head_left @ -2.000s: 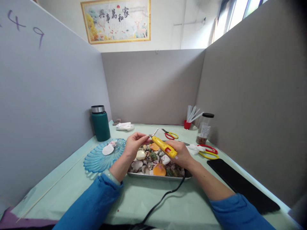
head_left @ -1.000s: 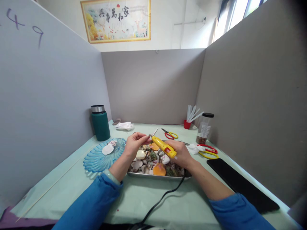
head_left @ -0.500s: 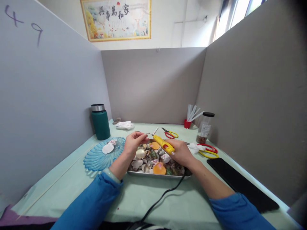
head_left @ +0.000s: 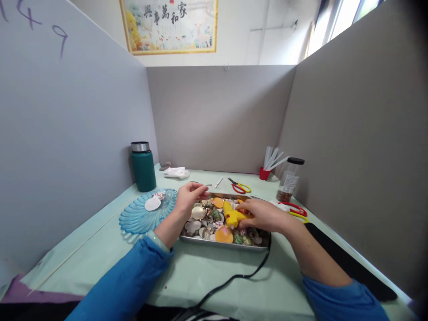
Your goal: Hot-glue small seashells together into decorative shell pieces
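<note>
My right hand (head_left: 262, 215) grips a yellow glue gun (head_left: 233, 216), lowered onto the shells in a metal tray (head_left: 220, 244); its black cord (head_left: 234, 276) trails toward me. My left hand (head_left: 189, 199) is pinched shut above the tray's left side, holding something small I cannot make out. The tray holds several mixed shells, including orange ones (head_left: 223, 235). A blue glass shell-shaped plate (head_left: 137, 218) with a white shell (head_left: 152, 203) lies to the left of the tray.
A green flask (head_left: 143, 166) stands at back left. Red-and-yellow scissors (head_left: 240, 187), a red cup of sticks (head_left: 265, 171), a jar (head_left: 290, 180), more scissors (head_left: 294, 210) and a black pad (head_left: 347, 263) lie to the right. Grey partitions enclose the desk.
My right hand has lowered the glue gun from beside my left fingers down onto the shells in the tray. My left hand stays pinched in place. The view shifted slightly.
</note>
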The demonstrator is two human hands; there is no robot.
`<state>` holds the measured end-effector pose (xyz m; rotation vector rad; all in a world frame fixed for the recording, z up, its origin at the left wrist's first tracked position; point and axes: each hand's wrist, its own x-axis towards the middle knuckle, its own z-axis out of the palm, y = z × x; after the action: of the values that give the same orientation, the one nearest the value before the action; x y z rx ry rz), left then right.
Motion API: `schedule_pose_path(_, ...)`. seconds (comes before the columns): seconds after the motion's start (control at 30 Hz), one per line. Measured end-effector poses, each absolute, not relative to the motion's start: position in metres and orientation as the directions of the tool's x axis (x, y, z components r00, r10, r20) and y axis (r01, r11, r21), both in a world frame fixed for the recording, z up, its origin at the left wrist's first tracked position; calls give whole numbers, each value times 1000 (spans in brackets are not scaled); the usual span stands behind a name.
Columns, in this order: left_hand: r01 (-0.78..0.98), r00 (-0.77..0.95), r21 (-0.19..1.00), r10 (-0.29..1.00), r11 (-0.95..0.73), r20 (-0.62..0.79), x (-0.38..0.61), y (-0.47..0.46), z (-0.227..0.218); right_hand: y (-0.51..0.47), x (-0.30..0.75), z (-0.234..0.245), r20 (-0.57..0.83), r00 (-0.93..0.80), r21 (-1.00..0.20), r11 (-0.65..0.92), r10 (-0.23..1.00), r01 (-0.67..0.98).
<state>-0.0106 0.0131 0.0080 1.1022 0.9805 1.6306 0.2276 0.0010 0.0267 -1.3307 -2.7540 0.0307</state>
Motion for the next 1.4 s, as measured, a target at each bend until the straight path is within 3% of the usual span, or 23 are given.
schedule_pose_path(0.1,-257,-184,925,954,-279,236,-11,13,8,-3,217,41,190,-558,1,569,807,823)
schedule_pose_path(0.2,-257,-191,922,951,-289,245,-11,13,8,-2,187,45,292,-599,36,617,746,786)
schedule_pose_path(0.37,-242,-211,923,945,-299,251,-11,12,8,4,132,34,120,-648,164,629,752,760)
schedule_pose_path(0.5,-247,-214,923,945,-296,246,-11,11,9,7,125,28,55,-636,154,623,770,767)
schedule_pose_path(0.57,-247,-219,920,943,-303,251,-11,11,9,12,132,27,120,-651,38,651,750,758)
schedule_pose_path(0.67,-254,-230,914,938,-316,260,-12,12,8,23,147,28,286,-611,-371,673,738,640)
schedule_pose_path(0.73,-253,-239,911,933,-327,269,-13,14,7,29,154,31,253,-552,-769,511,795,383)
schedule_pose_path(0.8,-243,-247,909,928,-339,280,-13,15,6,32,159,36,154,-568,-979,203,808,23)
schedule_pose_path(0.87,-227,-251,908,922,-353,296,-13,15,5,33,162,40,86,-621,-971,-74,779,-228)
schedule_pose_path(0.97,-191,-256,897,903,-398,346,-11,14,7,32,165,41,27,-658,-888,-284,752,-361)
schedule_pose_path(1.2,-93,-279,859,842,-503,463,-7,8,9,34,170,37,16,-678,-826,-373,735,-423)
schedule_pose_path(1.4,186,-145,722,709,-666,691,-3,-4,6,34,167,33,-78,-662,-785,-456,745,-420)
